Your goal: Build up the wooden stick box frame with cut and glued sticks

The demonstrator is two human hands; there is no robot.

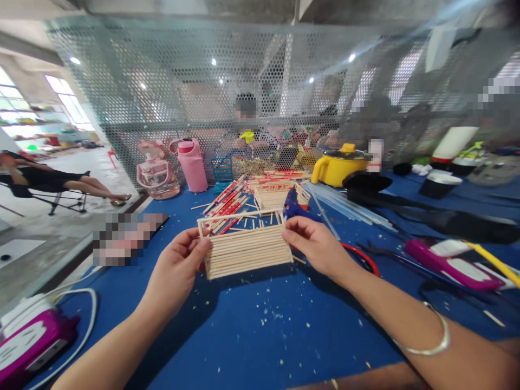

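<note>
A small model panel of thin wooden sticks (249,251) is raised above the blue table, its slats side by side under an open top frame. My left hand (182,262) pinches its left end between thumb and fingers. At the other end, my right hand (311,242) grips the upper right corner. Just behind the right hand lies a blue glue gun (293,203). Beyond the panel rests another stick-built piece (273,199), with red and plain wooden sticks (229,206) scattered to its left.
Clear glue sticks (351,203) lie to the right, near a yellow pot (339,167). Pink bottles (193,167) stand at the back before a perforated metal screen (182,81). Purple power strips (455,265) sit at both sides. People are beyond the screen; another reclines at far left.
</note>
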